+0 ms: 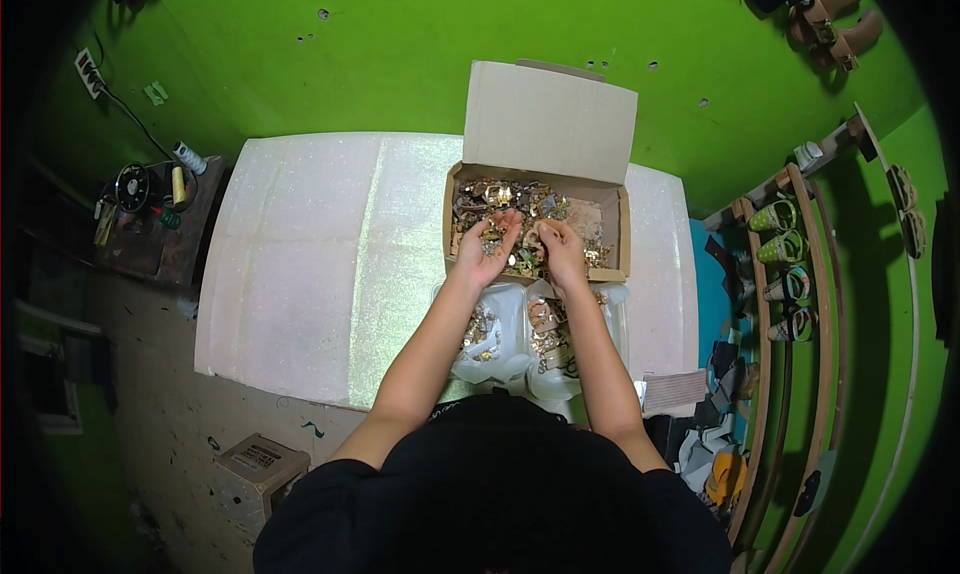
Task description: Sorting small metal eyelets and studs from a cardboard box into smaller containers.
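Note:
An opened cardboard box (622, 236) full of small gold and silver metal pieces (503, 195), some shaped like buckles, lies on the table before me. Over its left part my left hand (484, 252) is cupped palm up, and small shiny metal pieces show in its hollow. To the right of it, my right hand (565, 254) has its thumb and fingers pinched together above the box; what they hold is too small to make out. Nearer to me, beneath my forearms, stand a left plastic container (512, 319) and a right plastic container (616, 319), both with metal pieces inside.
A pale shimmering sheet covers the table (290, 264). The box's raised lid (548, 119) stands toward the green wall. On the right are a wooden rack (822, 324) with sandals and a heap of scraps (705, 444). A side table (165, 244) holds thread spools; a carton (258, 474) sits below.

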The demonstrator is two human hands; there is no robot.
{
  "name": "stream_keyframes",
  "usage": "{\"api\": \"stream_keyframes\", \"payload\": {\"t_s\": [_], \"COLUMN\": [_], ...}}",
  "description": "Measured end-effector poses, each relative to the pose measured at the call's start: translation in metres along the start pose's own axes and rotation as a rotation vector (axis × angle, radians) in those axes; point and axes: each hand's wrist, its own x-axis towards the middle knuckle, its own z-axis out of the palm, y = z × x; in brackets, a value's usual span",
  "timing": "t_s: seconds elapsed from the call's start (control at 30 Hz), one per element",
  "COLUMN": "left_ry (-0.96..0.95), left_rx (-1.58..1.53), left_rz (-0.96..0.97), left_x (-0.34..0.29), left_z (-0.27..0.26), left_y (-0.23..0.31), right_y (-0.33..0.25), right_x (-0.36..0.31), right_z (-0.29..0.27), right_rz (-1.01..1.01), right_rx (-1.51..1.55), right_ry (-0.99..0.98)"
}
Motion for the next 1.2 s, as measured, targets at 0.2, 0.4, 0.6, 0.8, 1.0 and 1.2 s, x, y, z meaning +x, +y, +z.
{"api": "stream_keyframes", "payload": {"t_s": [0.2,0.4,0.6,0.8,1.0,1.2], "left_ry": [-0.014,-0.011,-0.015,-0.020,-0.002,0.012], "left_rx": [0.028,0.045,0.040,0.065,0.107,0.093], "left_rz": [0.058,0.059,0.043,0.017,0.015,-0.043], "left_x": [-0.003,-0.006,-0.013,-0.013,-0.014,-0.013], "left_z": [-0.004,-0.001,0.002,0.001,0.001,-0.006], "left_y": [0.012,0.013,0.016,0.015,0.002,-0.016], "right_y": [-0.009,0.002,-0.003,-0.011,0.001,0.012], "right_x": [-0.007,-0.008,-0.021,-0.034,-0.050,-0.077], "right_z": [-0.004,-0.013,-0.016,-0.032,-0.078,-0.112], "right_rz": [0.254,0.195,0.104,0.150,0.172,0.216], "right_rx": [0.328,0.575,0.365,0.426,0.484,0.123], "right_ry": [-0.040,-0.074,-0.087,0.033,0.075,0.109]}}
